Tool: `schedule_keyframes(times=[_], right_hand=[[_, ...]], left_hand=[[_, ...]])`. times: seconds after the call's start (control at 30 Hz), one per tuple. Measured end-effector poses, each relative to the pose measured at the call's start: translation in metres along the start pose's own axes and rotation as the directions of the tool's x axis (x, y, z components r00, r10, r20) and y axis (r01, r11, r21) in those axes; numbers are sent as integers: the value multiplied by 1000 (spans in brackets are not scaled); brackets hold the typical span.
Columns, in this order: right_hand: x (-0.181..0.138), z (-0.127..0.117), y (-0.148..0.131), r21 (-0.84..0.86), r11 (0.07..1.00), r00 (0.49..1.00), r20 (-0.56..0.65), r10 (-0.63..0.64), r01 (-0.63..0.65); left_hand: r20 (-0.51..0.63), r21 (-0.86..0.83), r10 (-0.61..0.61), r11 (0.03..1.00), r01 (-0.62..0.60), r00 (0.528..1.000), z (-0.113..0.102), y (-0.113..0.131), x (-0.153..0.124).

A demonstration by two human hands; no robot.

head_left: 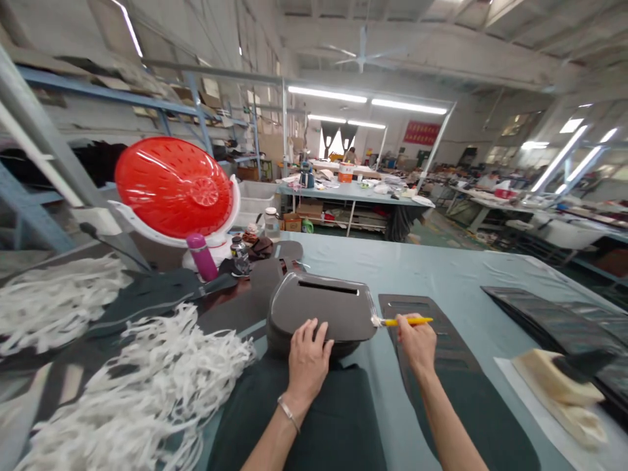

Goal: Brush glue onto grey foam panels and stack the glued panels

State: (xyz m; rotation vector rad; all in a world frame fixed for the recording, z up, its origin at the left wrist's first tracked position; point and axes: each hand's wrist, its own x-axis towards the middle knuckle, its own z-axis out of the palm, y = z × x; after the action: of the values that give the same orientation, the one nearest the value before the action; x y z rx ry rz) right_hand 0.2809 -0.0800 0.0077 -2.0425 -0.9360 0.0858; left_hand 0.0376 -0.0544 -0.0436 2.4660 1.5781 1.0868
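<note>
A stack of dark grey panels (324, 304) with rounded corners and a long slot near the far edge lies in front of me. My left hand (310, 353) rests on the near edge of the stack, fingers stretched out flat. In my right hand (417, 340) is a brush (407, 321) with a yellow handle, gripped between thumb and fingers. The brush's whitish tip meets the right edge of the stack, where a glossy wet-looking line runs along the rim. Under my forearms lies dark green fabric (314, 418). To the right is a flat dark panel (441, 360) with slots.
White strips (161, 379) are heaped at the left. A red basket (171, 186), a purple bottle (202, 257) and jars stand at the back left. At the right, a cream-coloured block (554, 379) holds a dark object beside stacked dark panels (564, 327). Another worktable (353, 191) stands beyond.
</note>
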Motion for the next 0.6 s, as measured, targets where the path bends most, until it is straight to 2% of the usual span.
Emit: schedule_keyframes(times=[0.03,0.1,0.17,0.2,0.27,0.3,0.33,0.4,0.43,0.5,0.53,0.6], right_hand=[[-14,-8,1,-12,1000,1000,-19,-3,3],[-40,-20,-7,-21,999,990,-134,-34,31],[-62,-18,-29,40,994,965,-245,-91,104],[-73,-11,-45,102,982,962,-237,-131,159],[-96,14,-80,267,923,960,-84,-265,278],[-108,30,-97,356,876,935,16,-353,325],[-119,49,-112,439,824,893,97,-440,358],[-138,83,-134,558,729,803,174,-570,397],[-144,96,-138,586,700,776,181,-604,408],[-151,108,-133,583,701,775,182,-605,410],[-151,105,-122,562,727,796,185,-576,396],[-143,85,-89,493,804,861,190,-471,332]], left_hand=[[8,-22,-7,1000,8,1000,-2,0,0],[39,-94,-21,995,25,999,-7,-4,3],[83,-219,-38,974,56,996,-16,-16,16],[96,-288,-61,954,86,993,-22,-24,26],[95,-399,-145,901,172,985,-36,-47,51],[92,-427,-196,878,216,976,-43,-60,64],[104,-439,-235,861,256,966,-49,-72,76],[205,-382,-246,871,308,947,-56,-94,94],[265,-329,-234,890,316,935,-57,-103,99],[345,-226,-211,927,300,914,-53,-114,100],[359,-195,-205,938,287,911,-50,-117,98],[348,-183,-201,943,277,915,-44,-120,91]])
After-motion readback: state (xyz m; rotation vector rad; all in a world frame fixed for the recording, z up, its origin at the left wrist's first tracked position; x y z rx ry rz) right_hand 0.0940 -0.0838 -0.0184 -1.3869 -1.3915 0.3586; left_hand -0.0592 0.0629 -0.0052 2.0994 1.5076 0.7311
